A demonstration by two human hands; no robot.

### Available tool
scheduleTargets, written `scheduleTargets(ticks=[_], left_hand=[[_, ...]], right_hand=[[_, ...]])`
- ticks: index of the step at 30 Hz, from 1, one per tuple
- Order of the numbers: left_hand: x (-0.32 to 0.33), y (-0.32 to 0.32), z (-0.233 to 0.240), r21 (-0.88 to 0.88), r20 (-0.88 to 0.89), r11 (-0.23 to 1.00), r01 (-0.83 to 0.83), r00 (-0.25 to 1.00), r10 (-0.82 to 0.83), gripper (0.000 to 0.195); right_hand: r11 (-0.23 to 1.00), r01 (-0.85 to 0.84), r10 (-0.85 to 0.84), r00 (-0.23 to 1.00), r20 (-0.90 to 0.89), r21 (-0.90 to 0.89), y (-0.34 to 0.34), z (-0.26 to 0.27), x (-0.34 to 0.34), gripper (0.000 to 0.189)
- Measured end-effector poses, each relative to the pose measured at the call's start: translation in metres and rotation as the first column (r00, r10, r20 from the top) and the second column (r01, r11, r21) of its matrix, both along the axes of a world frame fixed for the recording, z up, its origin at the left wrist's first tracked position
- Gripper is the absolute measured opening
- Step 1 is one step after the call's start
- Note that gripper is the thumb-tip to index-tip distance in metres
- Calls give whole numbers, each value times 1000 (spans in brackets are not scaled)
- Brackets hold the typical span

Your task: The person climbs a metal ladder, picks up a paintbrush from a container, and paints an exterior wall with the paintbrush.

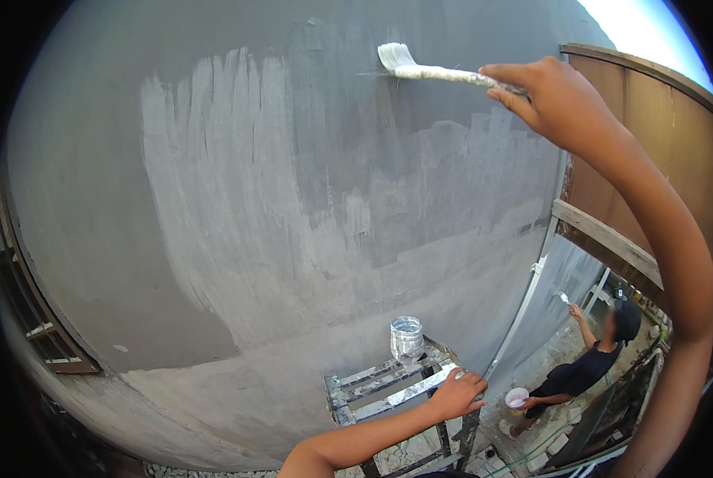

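My right hand [547,95] is raised and pinches the paint-caked handle of a paintbrush [434,73]. The brush's white bristles are up against the grey wall [225,179], and its handle is nearly level. Lower down, my left hand [458,394] grips the right end of a paint-spattered metal stand with a slatted top [362,411]. On the far side of that top stands a small round container [406,340] smeared with white and grey paint. Pale brushed streaks cover the middle of the wall, while darker grey surrounds them at the left and top.
Down at the right, another person [589,364] holds a brush to a lower wall panel [565,281] and carries a bucket [516,398]. A brown panel [619,125] and wooden beam [607,239] flank the wall. A barred window [46,322] is at left. A green hose [538,449] crosses the ground.
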State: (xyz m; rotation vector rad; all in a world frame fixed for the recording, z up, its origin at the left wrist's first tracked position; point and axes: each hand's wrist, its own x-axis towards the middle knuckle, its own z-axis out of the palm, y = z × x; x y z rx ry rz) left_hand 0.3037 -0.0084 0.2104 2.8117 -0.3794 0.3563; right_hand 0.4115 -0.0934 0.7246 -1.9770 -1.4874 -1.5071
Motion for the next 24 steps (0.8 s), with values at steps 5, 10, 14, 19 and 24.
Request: scheduleTargets(ticks=[5, 10, 14, 19, 24], left_hand=[[-1, 0, 1, 1, 7, 1000, -3, 1000, 3, 45], [-1, -3, 4, 25, 6, 1000, -13, 1000, 13, 45], [2, -9, 15, 115, -32, 993, -26, 999, 30, 49], [21, -21, 28, 268, -263, 963, -15, 961, 88, 57], [16, -19, 3, 301, -19, 954, -2, 1000, 8, 68]], right_hand=[[872, -3, -104, 976, -191, -489, -16, -66, -23, 29], [890, 23, -88, 989, -123, -456, -11, -52, -32, 27], [996, -86, 85, 991, 106, 13, 5, 11, -5, 30], [984, -65, 33, 981, 190, 166, 0, 51, 19, 34], [1000, 4, -5, 1000, 14, 10, 0, 2, -7, 32]])
